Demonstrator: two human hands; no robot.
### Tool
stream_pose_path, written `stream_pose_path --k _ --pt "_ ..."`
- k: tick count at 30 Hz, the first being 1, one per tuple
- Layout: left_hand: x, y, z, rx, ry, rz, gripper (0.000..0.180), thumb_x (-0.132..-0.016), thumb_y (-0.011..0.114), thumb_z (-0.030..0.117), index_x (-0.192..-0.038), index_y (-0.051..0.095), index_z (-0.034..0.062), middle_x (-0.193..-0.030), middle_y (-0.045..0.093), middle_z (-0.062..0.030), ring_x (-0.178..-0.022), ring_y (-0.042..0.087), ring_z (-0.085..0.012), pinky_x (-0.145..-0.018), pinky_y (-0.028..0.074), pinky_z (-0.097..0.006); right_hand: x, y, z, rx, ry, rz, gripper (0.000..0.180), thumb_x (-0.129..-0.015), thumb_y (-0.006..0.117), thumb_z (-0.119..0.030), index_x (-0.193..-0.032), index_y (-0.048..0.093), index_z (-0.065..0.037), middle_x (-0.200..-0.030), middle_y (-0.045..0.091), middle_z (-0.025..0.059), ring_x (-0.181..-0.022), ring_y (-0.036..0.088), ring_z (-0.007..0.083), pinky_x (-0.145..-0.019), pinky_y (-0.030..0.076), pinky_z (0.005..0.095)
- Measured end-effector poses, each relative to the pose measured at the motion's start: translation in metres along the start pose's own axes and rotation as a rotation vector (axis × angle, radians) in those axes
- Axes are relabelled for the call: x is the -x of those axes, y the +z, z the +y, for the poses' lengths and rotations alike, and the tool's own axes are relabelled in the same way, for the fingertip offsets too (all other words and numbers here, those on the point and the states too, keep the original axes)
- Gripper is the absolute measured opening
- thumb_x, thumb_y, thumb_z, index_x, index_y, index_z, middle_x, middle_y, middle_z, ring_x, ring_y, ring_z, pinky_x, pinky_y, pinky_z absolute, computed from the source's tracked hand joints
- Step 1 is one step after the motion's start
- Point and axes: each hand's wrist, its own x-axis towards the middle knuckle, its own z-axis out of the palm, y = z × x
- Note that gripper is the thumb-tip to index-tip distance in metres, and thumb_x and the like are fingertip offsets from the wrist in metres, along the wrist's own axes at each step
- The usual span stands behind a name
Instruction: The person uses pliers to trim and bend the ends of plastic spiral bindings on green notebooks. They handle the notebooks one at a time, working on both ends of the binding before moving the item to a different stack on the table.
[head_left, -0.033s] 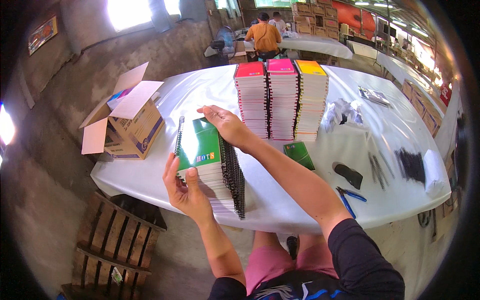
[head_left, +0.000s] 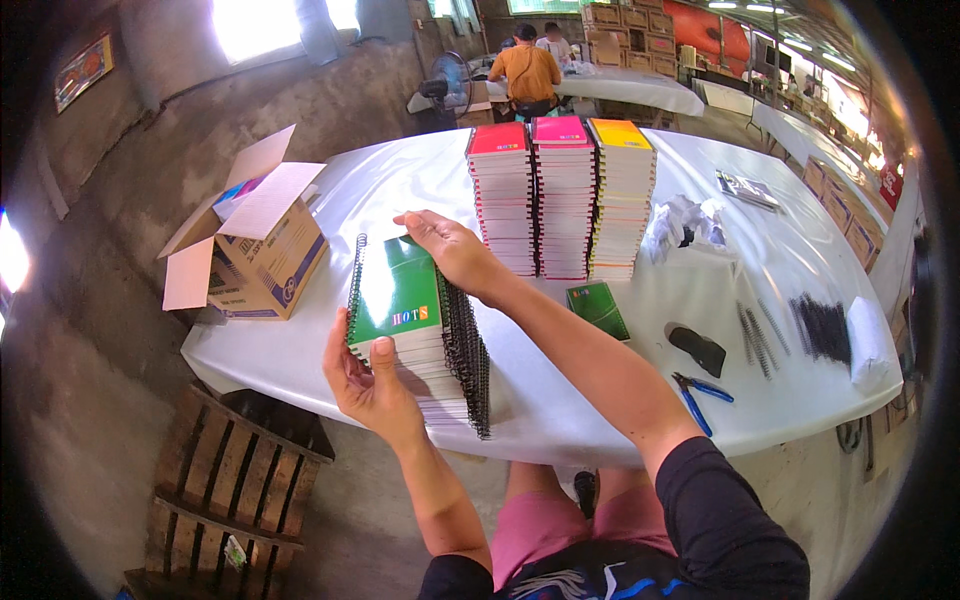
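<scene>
- Head view: the left hand (head_left: 372, 385) is cupping the near end of a stack (head_left: 425, 335) of green spiral notebooks at 7 o'clock on the table (head_left: 400, 180), thumb pressed on the top cover, fingers curled under the edge.
- The right hand (head_left: 452, 248) is resting at the stack's far end, fingers together and slightly bent.
- Three taller piles (head_left: 560, 200) are standing at 12 o'clock, a carton (head_left: 262, 255) at 9, pliers (head_left: 700, 395) at 4.
- Risk: the stack is sitting near the table edge; a loose squeeze could fan the notebooks off it.
</scene>
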Motion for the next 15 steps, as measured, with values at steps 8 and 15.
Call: stream_pose_path --k 8,15 --pt "-0.001 -0.023 0.017 -0.122 0.036 0.107 0.040 -0.093 0.056 0.020 -0.126 0.048 0.0002 -0.131 0.050 -0.0140 -0.125 0.045 -0.0257 -0.101 0.038 -0.037 0.082 -0.125 0.046 0.854 0.343 0.295 0.055 -0.082 0.064 -0.041 -0.121 0.053 -0.003 -0.111 0.061 0.0188 -0.101 0.060 0.0290 -0.086 0.048 0.0392" --pt "0.038 -0.014 0.079 0.076 0.611 0.383 0.021 -0.090 0.054 0.021 -0.106 0.053 0.0079 -0.127 0.045 -0.0161 -0.113 0.051 -0.0335 -0.093 0.044 -0.045 0.175 -0.187 0.095 1.028 0.878 0.201 0.070 -0.062 0.078 -0.053 -0.109 0.059 -0.005 -0.106 0.064 0.0160 -0.101 0.061 0.0309 -0.083 0.049 0.0407"
